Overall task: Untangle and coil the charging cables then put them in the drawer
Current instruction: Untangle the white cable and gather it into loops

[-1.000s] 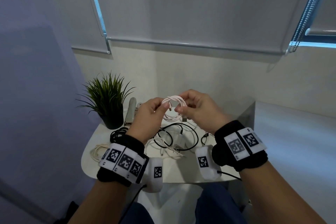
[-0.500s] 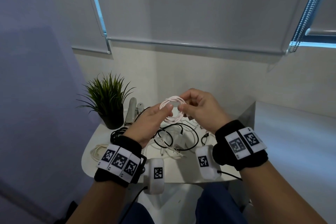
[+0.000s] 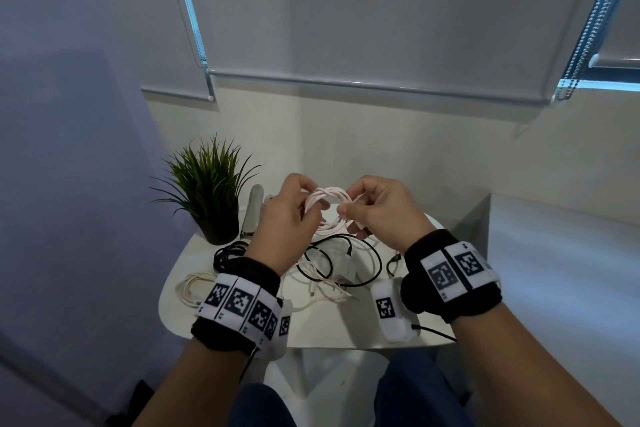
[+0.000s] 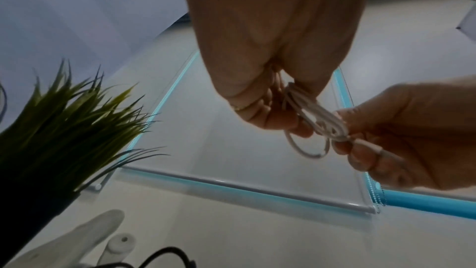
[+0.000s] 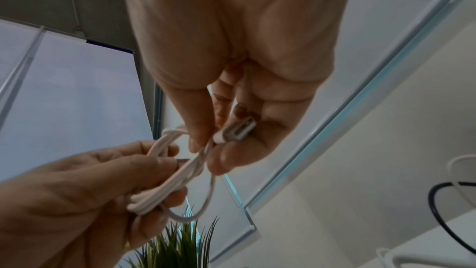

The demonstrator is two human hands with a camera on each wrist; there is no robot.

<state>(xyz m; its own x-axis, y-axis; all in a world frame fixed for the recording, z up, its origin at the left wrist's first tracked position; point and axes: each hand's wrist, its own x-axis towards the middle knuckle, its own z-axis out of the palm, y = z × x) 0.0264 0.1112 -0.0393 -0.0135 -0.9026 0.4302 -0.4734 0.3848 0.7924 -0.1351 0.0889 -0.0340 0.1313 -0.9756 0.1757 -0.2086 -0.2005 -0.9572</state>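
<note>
Both hands hold a small coil of white cable [image 3: 329, 206] in the air above the white table [image 3: 322, 326]. My left hand [image 3: 287, 215] grips the coil's left side, fingers curled round its strands [image 5: 154, 189]. My right hand [image 3: 374, 211] pinches the right side, and the cable's plug [image 5: 237, 129] lies between its thumb and fingers. In the left wrist view the coil [image 4: 316, 121] runs between both hands. A tangle of black and white cables [image 3: 339, 267] lies on the table below. No drawer is in view.
A potted green plant [image 3: 211, 191] stands at the table's back left, with a grey stick-like object [image 3: 252, 211] beside it. A coiled beige cable [image 3: 194, 288] and a black cable [image 3: 228, 253] lie at the left edge. Wall and roller blinds rise behind.
My left hand has closed back round the coil's left side after loosening half a second ago. The coil is now twisted into a crossed loop between both hands.
</note>
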